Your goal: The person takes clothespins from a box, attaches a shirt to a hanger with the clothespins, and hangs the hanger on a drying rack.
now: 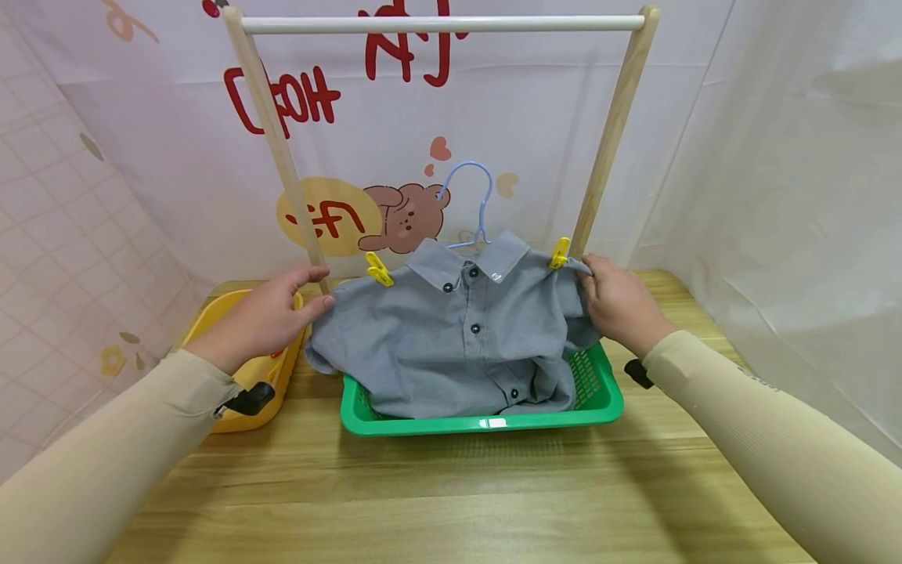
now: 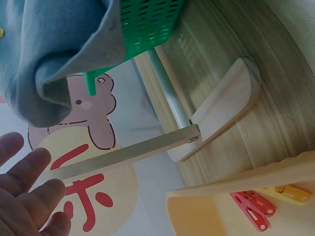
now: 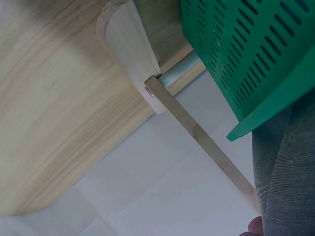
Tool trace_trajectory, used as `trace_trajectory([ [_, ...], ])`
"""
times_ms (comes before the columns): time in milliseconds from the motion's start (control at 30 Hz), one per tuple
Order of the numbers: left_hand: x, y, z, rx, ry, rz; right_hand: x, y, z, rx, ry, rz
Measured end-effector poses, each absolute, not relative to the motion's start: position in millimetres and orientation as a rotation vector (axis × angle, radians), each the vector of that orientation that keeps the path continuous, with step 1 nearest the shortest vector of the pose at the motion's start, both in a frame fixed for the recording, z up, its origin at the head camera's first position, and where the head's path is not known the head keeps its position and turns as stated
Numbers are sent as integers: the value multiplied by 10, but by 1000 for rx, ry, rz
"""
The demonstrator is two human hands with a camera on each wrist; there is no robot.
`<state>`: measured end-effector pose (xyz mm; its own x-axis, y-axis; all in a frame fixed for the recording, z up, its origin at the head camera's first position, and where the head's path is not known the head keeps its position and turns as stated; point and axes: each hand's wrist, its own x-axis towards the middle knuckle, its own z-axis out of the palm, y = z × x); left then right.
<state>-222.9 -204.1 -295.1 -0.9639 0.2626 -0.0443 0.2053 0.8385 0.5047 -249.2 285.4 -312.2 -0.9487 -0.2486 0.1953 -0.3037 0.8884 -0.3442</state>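
A grey short-sleeved shirt (image 1: 437,337) with dark buttons lies over a green basket (image 1: 486,424), its lower part inside. A light blue hanger (image 1: 486,205) sticks up from its collar. Two yellow clothespins (image 1: 379,269) clip the shoulders, the other yellow clothespin (image 1: 560,253) being on the right. My right hand (image 1: 623,301) pinches the right sleeve between thumb and fingers. Beside the left shoulder, my left hand (image 1: 271,313) has thumb and fingers apart, fingertips near the cloth. In the left wrist view its fingers (image 2: 42,194) are spread with nothing between them.
A wooden rack with a white top bar (image 1: 444,24) stands behind the basket, one post (image 1: 613,129) on each side. Left of the basket sits a yellow tray (image 1: 243,423) holding red clothespins (image 2: 253,209) and a yellow clothespin (image 2: 290,193). A printed sheet hangs behind the wooden table (image 1: 451,493).
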Motion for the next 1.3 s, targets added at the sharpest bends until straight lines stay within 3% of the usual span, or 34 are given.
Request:
trace_trajectory([
  [1300,-2296,-1928,-3013,459,2900,662,-2426,2869,-3127,380,-2929,567],
])
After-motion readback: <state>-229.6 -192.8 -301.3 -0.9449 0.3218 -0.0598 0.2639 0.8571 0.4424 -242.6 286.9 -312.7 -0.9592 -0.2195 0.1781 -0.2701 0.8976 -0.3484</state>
